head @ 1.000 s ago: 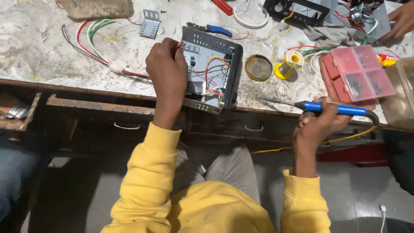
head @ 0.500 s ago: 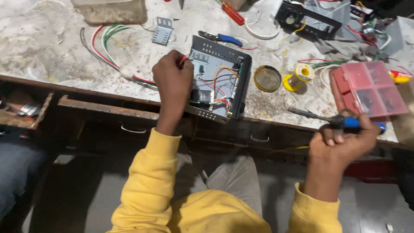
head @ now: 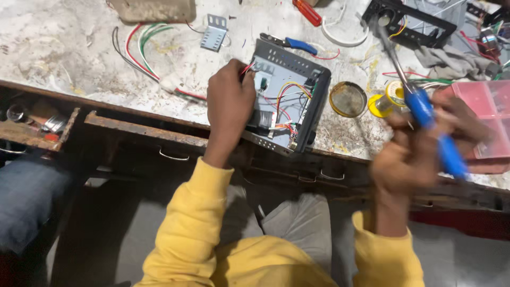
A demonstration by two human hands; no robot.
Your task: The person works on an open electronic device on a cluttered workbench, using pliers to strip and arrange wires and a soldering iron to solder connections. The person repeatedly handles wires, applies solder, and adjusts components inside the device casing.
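Overhead, right hand (head: 419,143) around soldering iron (head: 425,111)

Two screwdrivers (head: 430,125) (head: 307,11), one pliers (head: 289,43), one solder spool (head: 390,96), one round tin (head: 348,99).

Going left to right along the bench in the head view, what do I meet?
Wire bundle → metal bracket → left hand → open device chassis → round tin → yellow solder spool → right hand with blue-handled tool → red parts box.
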